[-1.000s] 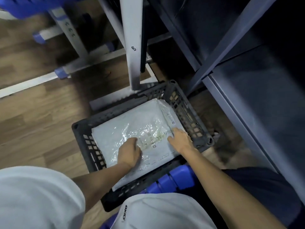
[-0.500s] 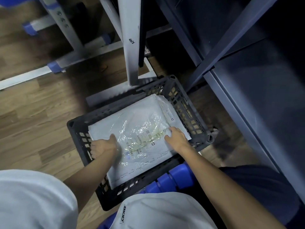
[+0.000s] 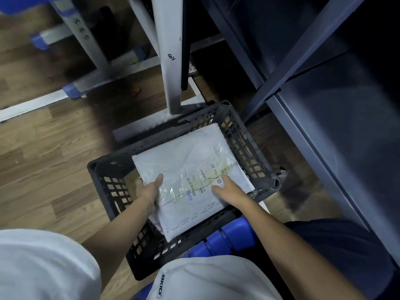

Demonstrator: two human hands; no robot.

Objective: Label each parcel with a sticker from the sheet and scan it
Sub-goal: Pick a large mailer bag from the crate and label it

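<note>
Wood floor, black crate [image 3: 112,187]: left hand [image 3: 149,190] grips the white mailer [image 3: 190,169] at the crate's left side, right hand [image 3: 229,189] lies flat on it, so I'd lift evenly.

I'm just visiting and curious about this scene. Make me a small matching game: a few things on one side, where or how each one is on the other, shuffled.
Things:
1. left hand
2. right hand
3. white parcel
4. black crate

States:
A. stands on the wooden floor
B. lies in the crate
C. grips the parcel's left edge
D. rests flat on top of the parcel

Pairs: 1-C, 2-D, 3-B, 4-A
</note>
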